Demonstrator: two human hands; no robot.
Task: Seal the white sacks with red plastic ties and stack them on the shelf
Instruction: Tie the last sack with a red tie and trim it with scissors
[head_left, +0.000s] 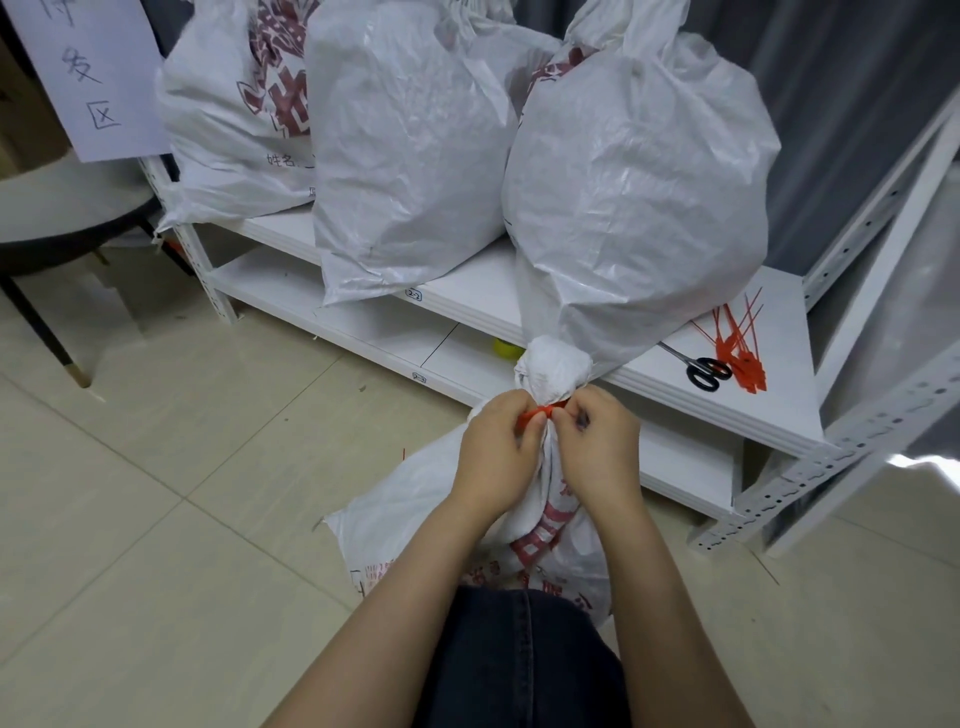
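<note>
Pale floor tiles (130, 519) are running across the whole room. On the far left a paper sign (88, 73) with handwritten characters is hanging over a round grey table (67, 208). Next along, a low white shelf (784, 353) is carrying three stuffed white sacks. The left sack (234, 119) with red print is slumping at the far end, and the middle sack (410, 156) is standing right against it.

Down on the floor, nearer the camera, the floor sack (410, 509) is sitting just in front of the shelf, above a knee in dark trousers (519, 660). Both hands are working at its gathered neck.

The left hand (493, 457) is curling its fingers round the neck while pinching the left end of the red tie (540, 413). The right hand (597, 447) is pinching the tie from the other side with its fingers tucked in tight. So the tie is lying across the neck right at the fingertips, between the two hands. The bunched top of the sack (553, 369) is poking up just above it.

Behind that, the right sack (639, 208) is bulging over the shelf edge. I can't tell if it's touching the bunch. Further right, black-handled scissors (704, 371) are lying on the shelf touching a pile of spare red ties (737, 353). A grey curtain (831, 104) is hanging at the far right.
</note>
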